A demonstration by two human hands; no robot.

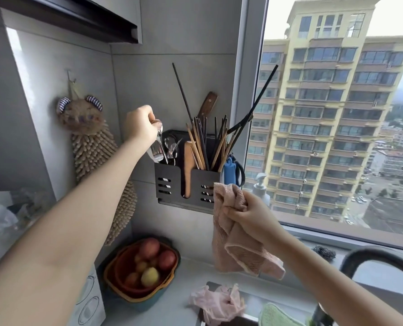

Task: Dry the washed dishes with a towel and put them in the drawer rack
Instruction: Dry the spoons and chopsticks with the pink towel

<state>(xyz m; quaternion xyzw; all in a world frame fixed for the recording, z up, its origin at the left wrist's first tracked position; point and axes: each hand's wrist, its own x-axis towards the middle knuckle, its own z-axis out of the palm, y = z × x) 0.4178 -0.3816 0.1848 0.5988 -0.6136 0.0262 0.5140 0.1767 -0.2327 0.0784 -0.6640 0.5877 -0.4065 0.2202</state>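
Left hand gripping metal cutlery by top, long axis hanging vertical, directly over holder's left compartment, possibly already dipping in. Right hand clutching pink towel, lower, nearer.

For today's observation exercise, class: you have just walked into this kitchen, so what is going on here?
A person is putting away dried cutlery. The left hand holds metal cutlery by the handles, lowering it into the left compartment of the black wall-mounted holder, where other spoons already stand. The right hand has a closed grip on a pink towel, held below the holder. Chopsticks fill the holder's right compartment.
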